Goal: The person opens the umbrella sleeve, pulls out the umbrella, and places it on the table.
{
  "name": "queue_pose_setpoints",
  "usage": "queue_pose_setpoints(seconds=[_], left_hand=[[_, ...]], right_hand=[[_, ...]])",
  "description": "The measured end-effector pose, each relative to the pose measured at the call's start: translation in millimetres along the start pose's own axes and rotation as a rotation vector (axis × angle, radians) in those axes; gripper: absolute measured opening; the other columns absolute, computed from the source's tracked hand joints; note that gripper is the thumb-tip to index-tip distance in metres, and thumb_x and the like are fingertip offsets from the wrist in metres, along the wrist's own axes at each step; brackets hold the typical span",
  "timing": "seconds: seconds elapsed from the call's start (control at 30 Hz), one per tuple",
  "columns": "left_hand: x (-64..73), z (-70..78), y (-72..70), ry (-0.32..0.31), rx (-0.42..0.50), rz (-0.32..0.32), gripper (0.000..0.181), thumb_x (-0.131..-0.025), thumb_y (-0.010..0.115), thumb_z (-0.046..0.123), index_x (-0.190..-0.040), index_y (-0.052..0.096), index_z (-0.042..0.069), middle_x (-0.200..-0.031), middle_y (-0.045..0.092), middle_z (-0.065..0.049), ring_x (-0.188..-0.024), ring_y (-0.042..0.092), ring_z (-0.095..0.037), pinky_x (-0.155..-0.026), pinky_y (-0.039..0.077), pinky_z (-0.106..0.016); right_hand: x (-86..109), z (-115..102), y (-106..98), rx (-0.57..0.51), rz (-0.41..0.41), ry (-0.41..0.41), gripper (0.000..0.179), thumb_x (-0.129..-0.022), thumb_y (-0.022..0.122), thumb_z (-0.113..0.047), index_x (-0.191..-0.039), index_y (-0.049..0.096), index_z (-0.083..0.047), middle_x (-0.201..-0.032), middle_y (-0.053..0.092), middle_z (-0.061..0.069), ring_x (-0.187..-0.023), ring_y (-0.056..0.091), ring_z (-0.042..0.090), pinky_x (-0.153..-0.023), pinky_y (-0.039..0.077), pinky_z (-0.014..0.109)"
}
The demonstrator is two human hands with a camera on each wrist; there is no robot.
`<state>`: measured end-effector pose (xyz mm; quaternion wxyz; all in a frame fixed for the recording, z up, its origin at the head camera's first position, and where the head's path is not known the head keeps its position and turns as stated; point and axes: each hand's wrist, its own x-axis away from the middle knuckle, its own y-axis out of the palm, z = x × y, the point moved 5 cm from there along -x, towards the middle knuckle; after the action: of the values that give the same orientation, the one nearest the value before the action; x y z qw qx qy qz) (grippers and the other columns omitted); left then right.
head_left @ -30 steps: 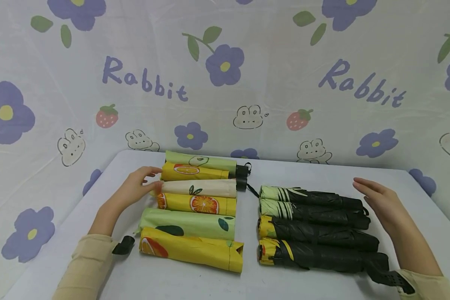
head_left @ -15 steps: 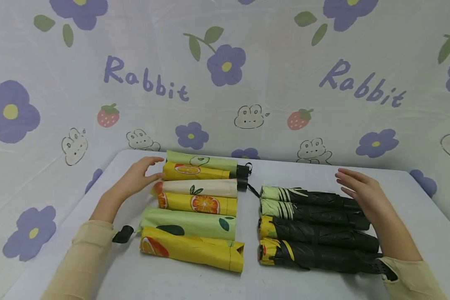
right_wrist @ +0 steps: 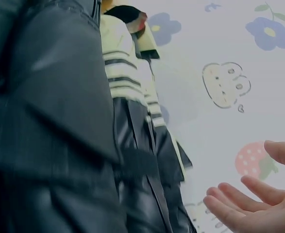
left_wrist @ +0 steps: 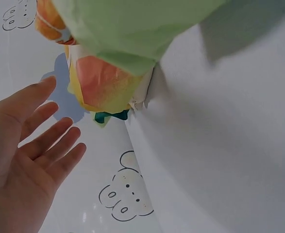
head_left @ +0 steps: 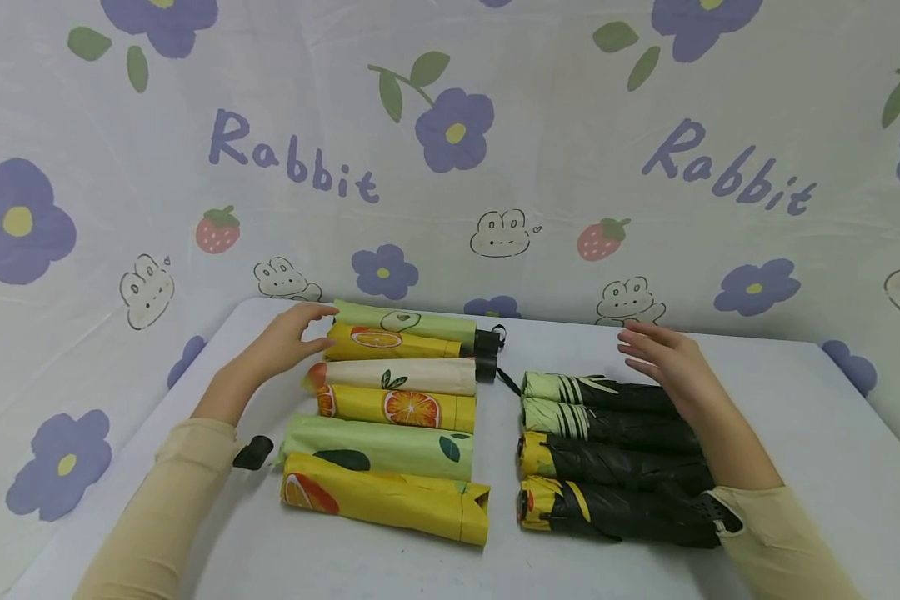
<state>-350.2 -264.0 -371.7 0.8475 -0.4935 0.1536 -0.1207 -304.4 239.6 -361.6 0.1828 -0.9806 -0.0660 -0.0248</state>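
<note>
My left hand (head_left: 281, 337) has its thumb and fingers apart at the left ends of the green avocado-print umbrella sleeve (head_left: 367, 314) and a yellow orange-print sleeve (head_left: 371, 342). Nothing is held in it. My right hand (head_left: 671, 367), fingers spread and palm turned inward, hovers over the right part of several folded black umbrellas (head_left: 615, 467), hiding some of their handle ends. Light green, striped tips (head_left: 543, 386) mark the two farther umbrellas; yellow tips (head_left: 534, 454) mark the two nearer ones. In the right wrist view the same hand (right_wrist: 254, 204) is free of the umbrellas.
A cream sleeve (head_left: 420, 377) with a black end and strap, a yellow citrus sleeve (head_left: 450, 412), a green leaf-print sleeve (head_left: 397, 446) and a yellow sleeve (head_left: 390, 500) lie in a row at left. Behind the white table (head_left: 390, 571) hangs a floral Rabbit-print cloth (head_left: 547, 125).
My right hand has swung left from beyond the umbrellas' right ends to above them. My left hand has moved slightly up and away from the cream sleeve toward the rear sleeves.
</note>
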Motion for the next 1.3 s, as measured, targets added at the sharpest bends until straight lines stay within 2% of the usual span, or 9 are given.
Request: queue_pose_setpoints(seconds=[0.2, 0.37, 0.6, 0.87, 1.1, 1.3], left_hand=[[-9.5, 3.9, 3.8, 0.021, -0.008, -0.003, 0.055, -0.091, 0.068, 0.017, -0.139, 0.049, -0.001, -0.139, 0.051, -0.023, -0.129, 0.046, -0.042, -0.108, 0.04, -0.057], [-13.1, 7.7, 7.0, 0.03, -0.012, -0.023, 0.054, -0.091, 0.069, 0.015, -0.138, 0.05, -0.001, -0.135, 0.053, -0.024, -0.126, 0.048, -0.042, -0.105, 0.042, -0.056], [-15.3, 10.2, 10.6, 0.05, 0.002, -0.025, 0.049, -0.089, 0.07, 0.011, -0.133, 0.054, -0.003, -0.128, 0.056, -0.022, -0.12, 0.052, -0.039, -0.103, 0.046, -0.054], [-16.0, 7.4, 16.0, 0.044, -0.022, -0.039, 0.044, -0.089, 0.07, 0.009, -0.129, 0.057, -0.001, -0.134, 0.051, -0.023, -0.122, 0.051, -0.039, -0.101, 0.048, -0.053], [-17.5, 2.8, 20.7, 0.009, 0.029, -0.058, 0.041, -0.089, 0.068, 0.005, -0.129, 0.058, 0.0, -0.136, 0.048, -0.024, -0.126, 0.048, -0.041, -0.101, 0.05, -0.052], [-14.2, 5.3, 19.8, 0.039, 0.052, -0.039, 0.041, -0.087, 0.069, 0.001, -0.127, 0.059, 0.001, -0.13, 0.051, -0.024, -0.121, 0.05, -0.041, -0.098, 0.051, -0.052]], right_hand=[[-7.4, -8, 15, -0.025, -0.02, -0.007, 0.066, -0.103, 0.042, -0.04, -0.153, 0.025, 0.001, -0.155, 0.033, 0.024, -0.139, 0.041, 0.033, -0.113, 0.041, 0.034], [-11.5, -14, 27, -0.051, -0.041, -0.013, 0.064, -0.104, 0.043, -0.034, -0.152, 0.024, 0.003, -0.155, 0.032, 0.025, -0.141, 0.038, 0.039, -0.116, 0.035, 0.043], [-17.6, -21, 42, -0.09, -0.083, -0.015, 0.061, -0.104, 0.044, -0.029, -0.152, 0.024, 0.004, -0.156, 0.029, 0.025, -0.142, 0.036, 0.04, -0.118, 0.032, 0.048], [-25.4, -27, 65, -0.105, -0.104, 0.027, 0.059, -0.103, 0.048, -0.027, -0.151, 0.029, 0.002, -0.155, 0.032, 0.024, -0.141, 0.038, 0.038, -0.118, 0.033, 0.046], [-32.5, -29, 90, -0.213, -0.181, 0.049, 0.057, -0.104, 0.044, -0.023, -0.151, 0.026, 0.005, -0.154, 0.033, 0.026, -0.142, 0.037, 0.038, -0.119, 0.032, 0.045], [-36.2, -28, 109, -0.238, -0.211, 0.072, 0.056, -0.104, 0.044, -0.02, -0.15, 0.027, 0.007, -0.154, 0.032, 0.027, -0.142, 0.036, 0.039, -0.119, 0.032, 0.044]])
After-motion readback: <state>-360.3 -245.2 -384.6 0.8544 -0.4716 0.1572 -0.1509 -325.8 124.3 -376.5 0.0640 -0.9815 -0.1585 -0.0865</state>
